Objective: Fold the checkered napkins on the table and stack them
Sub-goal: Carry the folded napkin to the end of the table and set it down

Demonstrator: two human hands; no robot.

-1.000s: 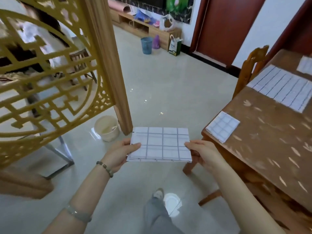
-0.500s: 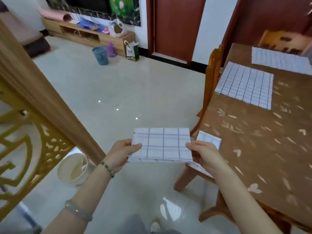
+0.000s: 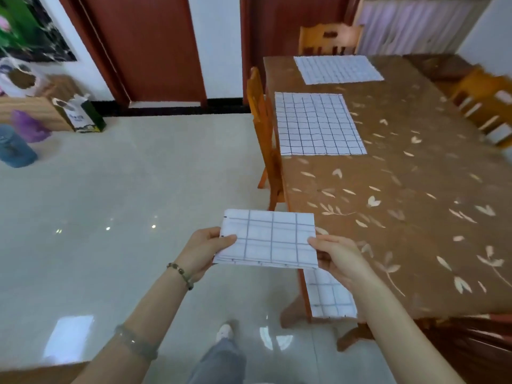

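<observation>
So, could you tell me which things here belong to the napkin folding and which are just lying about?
Job: held napkin, left hand, right hand, corner napkin, near flat napkin, far flat napkin, table.
Lying about: chair, blue bin, bag.

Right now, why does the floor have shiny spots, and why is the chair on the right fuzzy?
Head view: the glossy floor mirrors lights as bright spots and pale patches. In the same view, the right-hand chair is smeared, probably by camera motion, while the held napkin looks sharp.
</observation>
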